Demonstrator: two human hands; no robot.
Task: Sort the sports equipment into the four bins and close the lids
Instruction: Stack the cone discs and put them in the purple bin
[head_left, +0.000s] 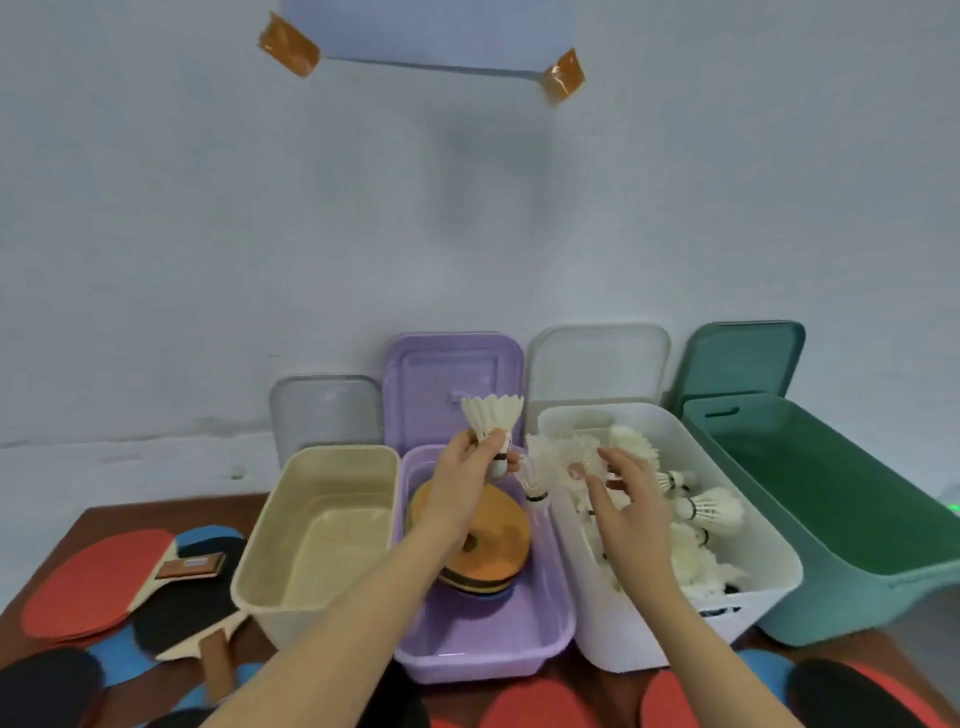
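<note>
Four open bins stand in a row: a beige bin (291, 512), a purple bin (553, 623), a white bin (769, 545) and a green bin (852, 608). My left hand (467, 483) pinches a white shuttlecock (491, 415) by its cork above the purple bin. My right hand (626, 506) hovers with spread fingers over the white bin, which holds several shuttlecocks (711, 512). Another shuttlecock (535, 480) is in the air between my hands. Orange and dark discs (501, 551) are stacked in the purple bin. The beige and green bins hold nothing visible.
Each bin's lid leans on the wall behind it: clear (324, 410), purple (452, 374), white (597, 361), green (737, 358). Red, black and blue table tennis paddles (98, 582) lie on the brown table at left and along the near edge (841, 696).
</note>
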